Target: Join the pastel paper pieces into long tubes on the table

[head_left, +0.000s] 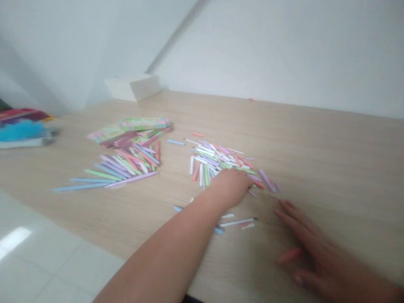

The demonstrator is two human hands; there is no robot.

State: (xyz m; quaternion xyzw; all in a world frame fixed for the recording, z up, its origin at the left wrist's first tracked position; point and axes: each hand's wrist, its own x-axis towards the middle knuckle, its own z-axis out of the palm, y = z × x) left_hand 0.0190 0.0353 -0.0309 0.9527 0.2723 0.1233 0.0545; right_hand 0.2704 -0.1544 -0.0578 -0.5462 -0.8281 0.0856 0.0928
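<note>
A loose pile of pastel pen parts (pixel 214 155), white, purple, green and orange, lies mid-table. My left hand (pixel 235 185) reaches over its near right side, knuckles up; its fingertips are hidden, so any hold cannot be made out. Right of the pile, my right hand (pixel 315 248) is blurred, with its upper fingers stretched toward the parts. A short orange pen piece (pixel 288 255) sits between its thumb and fingers and appears held. A purple piece (pixel 267 181) lies between the hands. Below my left wrist is a white refill with a dark tip (pixel 238 222).
Longer pastel pens (pixel 126 166) lie fanned out at the left, against several green-and-pink boxes (pixel 135 130). A white box (pixel 134 87) stands at the back by the wall. Something fluffy and blue (pixel 22 130) is at the far left. The wooden table (pixel 315 147) has its edge at lower left.
</note>
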